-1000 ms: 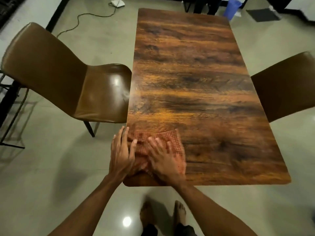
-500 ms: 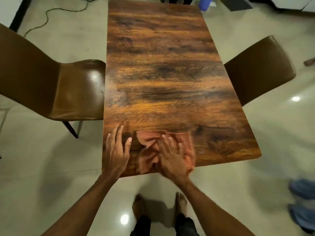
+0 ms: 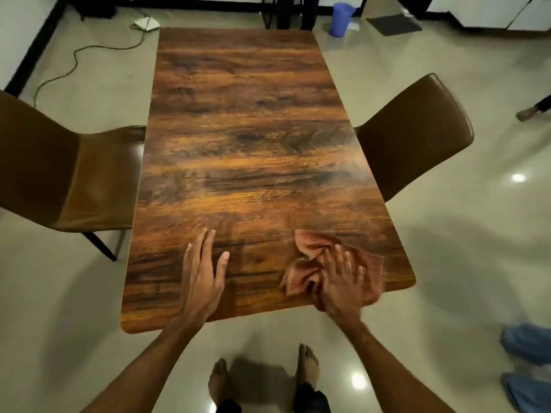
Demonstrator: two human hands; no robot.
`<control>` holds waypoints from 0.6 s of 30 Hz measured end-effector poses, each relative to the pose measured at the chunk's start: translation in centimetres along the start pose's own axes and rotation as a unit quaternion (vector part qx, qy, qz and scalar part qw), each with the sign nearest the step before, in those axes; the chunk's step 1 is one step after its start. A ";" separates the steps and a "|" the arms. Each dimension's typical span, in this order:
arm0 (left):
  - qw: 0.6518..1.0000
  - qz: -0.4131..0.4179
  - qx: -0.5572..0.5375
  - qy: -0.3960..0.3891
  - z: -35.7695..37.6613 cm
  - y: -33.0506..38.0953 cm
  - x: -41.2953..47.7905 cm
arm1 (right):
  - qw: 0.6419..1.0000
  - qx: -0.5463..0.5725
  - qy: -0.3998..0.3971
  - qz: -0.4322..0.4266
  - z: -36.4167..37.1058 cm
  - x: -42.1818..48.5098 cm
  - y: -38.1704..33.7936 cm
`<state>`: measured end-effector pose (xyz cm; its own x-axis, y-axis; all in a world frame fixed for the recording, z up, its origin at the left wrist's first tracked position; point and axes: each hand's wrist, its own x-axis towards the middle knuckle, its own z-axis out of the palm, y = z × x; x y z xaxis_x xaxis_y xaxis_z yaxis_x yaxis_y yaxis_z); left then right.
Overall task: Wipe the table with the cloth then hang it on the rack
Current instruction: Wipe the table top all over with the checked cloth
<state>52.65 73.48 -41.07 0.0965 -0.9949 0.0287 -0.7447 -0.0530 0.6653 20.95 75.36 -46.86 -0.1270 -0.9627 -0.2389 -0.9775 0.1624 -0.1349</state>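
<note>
A long dark wooden table (image 3: pixel 247 138) stretches away from me. A crumpled orange checked cloth (image 3: pixel 307 260) lies at its near right corner. My right hand (image 3: pixel 343 281) presses flat on the cloth, fingers spread, covering its middle. My left hand (image 3: pixel 202 272) rests flat and open on the bare wood to the left of the cloth, apart from it. No rack shows in the view.
Brown leather chairs stand at the table's left side (image 3: pixel 59 174) and right side (image 3: pixel 417 132). A blue bin (image 3: pixel 341 19) stands past the far end, and a cable (image 3: pixel 77 55) trails on the floor at the far left. My bare feet (image 3: pixel 307 365) are below the near edge.
My right hand has slid the cloth along the near edge from the left corner to the right corner. My left hand has come off the cloth and stayed on the wood.
</note>
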 end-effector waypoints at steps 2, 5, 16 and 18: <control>1.000 -0.003 0.003 -0.003 1.3 2.0 0.0 | 0.997 0.036 0.010 0.070 -1.5 0.8 3.4; 1.000 -0.012 0.014 -0.021 4.3 5.3 0.0 | 0.999 0.043 -0.018 0.005 -1.4 0.6 1.9; 0.999 -0.022 0.040 -0.018 11.0 11.8 1.9 | 0.997 0.036 -0.008 -0.066 -2.9 8.3 4.7; 0.998 -0.035 0.046 -0.016 11.6 12.0 2.1 | 0.976 0.032 -0.036 -0.212 -1.5 7.0 0.9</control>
<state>36.31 69.79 -41.67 0.1292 -0.9908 -0.0403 -0.7944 -0.1277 0.5938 18.89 68.46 -47.20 0.3015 -0.9290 -0.2144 -0.9268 -0.2328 -0.2946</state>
